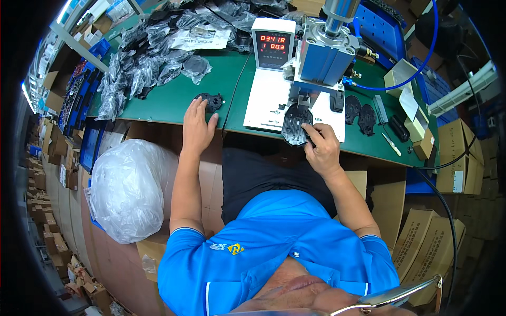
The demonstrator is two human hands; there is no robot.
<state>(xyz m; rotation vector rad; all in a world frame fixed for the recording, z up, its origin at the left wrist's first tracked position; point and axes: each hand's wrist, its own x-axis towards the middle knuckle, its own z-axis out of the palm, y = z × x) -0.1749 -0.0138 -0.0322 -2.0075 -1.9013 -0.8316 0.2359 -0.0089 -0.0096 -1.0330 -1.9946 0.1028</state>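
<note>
A long dark-green workbench (158, 107) runs across the far side of the person. On its far left lies a wide heap of black parts in clear crinkled plastic bags (139, 68). Near left, beside the bench, sits a bulging translucent white plastic sack (129, 189). Right of the bench's middle stands a blue and silver metal press (321, 60) over a flat white rectangular base plate (258, 105). A white box-shaped counter with a red digital display (273, 45) is just left of the press.

The left hand (197, 126) is spread wide, palm down, its fingertips at a small black moulded plastic piece (213, 104) near the bench's near edge. The right hand (324, 147) is narrowed, thumb and fingers on the right edge of a black oval slotted plastic plate (295, 125), which lies below the press head and overhangs the base plate's near edge. To the right, two similar black oval plates (367, 120) lie side by side, left of a black oblong case (399, 128). Nearer lies a slim white pen-like tool (391, 143).
</note>
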